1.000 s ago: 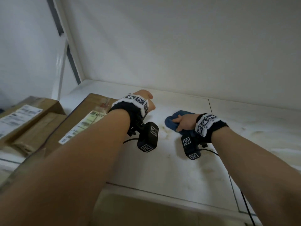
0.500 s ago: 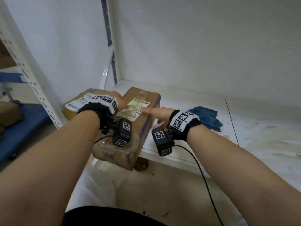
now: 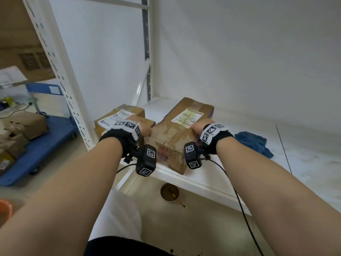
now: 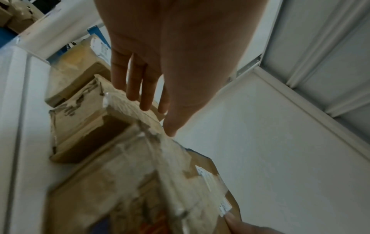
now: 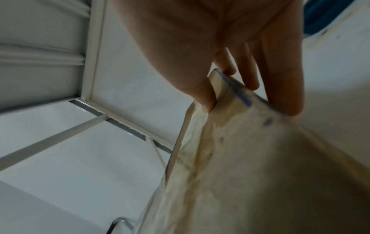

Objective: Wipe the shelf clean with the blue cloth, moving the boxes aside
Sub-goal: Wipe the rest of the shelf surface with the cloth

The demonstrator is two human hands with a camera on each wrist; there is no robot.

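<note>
- The white shelf (image 3: 212, 179) carried a large, tape-worn cardboard box (image 3: 181, 133) whose near end reached the front edge.
- A smaller labelled box (image 3: 120, 117) sat just beside it at the shelf's left end.
- The blue cloth (image 3: 253, 143) lay crumpled to the right of the large box.
- Brownish stains marked the shelf's right part.

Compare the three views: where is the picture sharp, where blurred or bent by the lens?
Head view: fairly sharp, the shelf upright bowed by the wide lens. Left wrist view: long box smeared, left hand dim. Right wrist view: box soft, right hand near and hazy, blue cloth cut off.
</note>
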